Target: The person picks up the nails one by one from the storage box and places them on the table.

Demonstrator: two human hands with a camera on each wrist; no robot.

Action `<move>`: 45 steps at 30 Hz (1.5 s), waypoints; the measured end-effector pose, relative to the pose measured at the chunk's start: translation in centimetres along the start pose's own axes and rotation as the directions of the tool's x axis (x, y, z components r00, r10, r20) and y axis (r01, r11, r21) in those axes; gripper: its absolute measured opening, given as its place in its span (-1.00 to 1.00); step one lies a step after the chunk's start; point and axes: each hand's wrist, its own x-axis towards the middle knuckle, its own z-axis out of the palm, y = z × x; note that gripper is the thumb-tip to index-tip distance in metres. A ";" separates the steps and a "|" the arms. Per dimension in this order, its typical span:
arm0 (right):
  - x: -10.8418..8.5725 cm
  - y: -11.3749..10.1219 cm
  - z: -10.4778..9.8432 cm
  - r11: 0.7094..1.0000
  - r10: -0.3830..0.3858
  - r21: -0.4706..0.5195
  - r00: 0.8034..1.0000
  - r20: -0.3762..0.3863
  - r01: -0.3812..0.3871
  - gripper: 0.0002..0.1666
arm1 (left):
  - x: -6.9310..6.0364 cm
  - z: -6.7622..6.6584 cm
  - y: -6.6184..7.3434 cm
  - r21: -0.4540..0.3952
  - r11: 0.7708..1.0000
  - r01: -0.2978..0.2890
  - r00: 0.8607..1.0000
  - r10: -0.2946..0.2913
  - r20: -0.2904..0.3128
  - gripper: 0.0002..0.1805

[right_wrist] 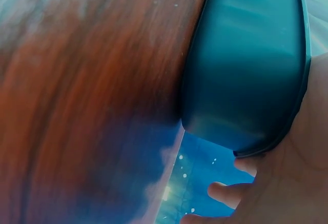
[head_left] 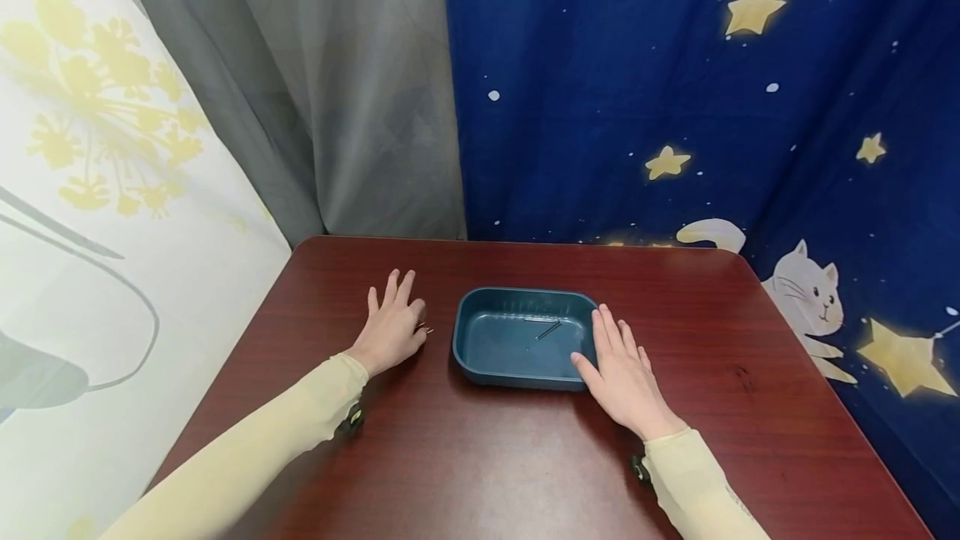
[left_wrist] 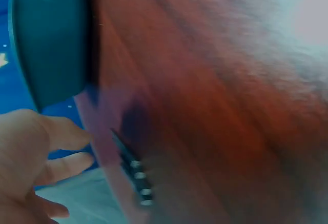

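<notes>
Dark red-brown worktop (head_left: 750, 407), backed by a grey curtain (head_left: 382, 90) and a blue star-print curtain (head_left: 570, 48), carries a blue-green tray (head_left: 491, 348). Slim dark pieces (head_left: 548, 330) lie loose inside the tray, right of its centre. Slim pieces with bright ends (left_wrist: 125, 149) appear to lie on the worktop under the left grip (head_left: 393, 327), to the left of the tray.

Left grip: thumb and fingers parted and bent downward; the left wrist view shows a gap between fingertips and pieces, so it appears to have hold of nothing. Right grip (head_left: 622, 369): fingers extended against the tray's right end, touching without clasping.

Step in hand, as judged: a fine pinch off the worktop. Set thumb and forefinger across the pieces at mid-length; close lightly, as slim pieces are likely to roll. Apply only gentle right-side pressure, lest the tray slide
</notes>
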 end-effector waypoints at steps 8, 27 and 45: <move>0.0 -0.1 0.0 1.000 -0.006 -0.001 1.000 -0.007 0.006 0.01 | 0.0 -1.4 2.3 -0.112 0.993 -0.023 1.000 0.024 0.005 -0.18; -0.1 -0.3 0.1 1.000 -0.005 0.003 1.000 0.000 0.005 0.01 | -2.0 0.8 7.1 -0.080 0.993 -0.085 0.982 0.097 0.159 0.36; 0.0 -0.1 -0.2 1.000 -0.001 0.004 1.000 0.006 0.001 0.04 | -1.5 1.3 8.0 -0.096 0.995 0.006 0.988 0.009 0.157 0.39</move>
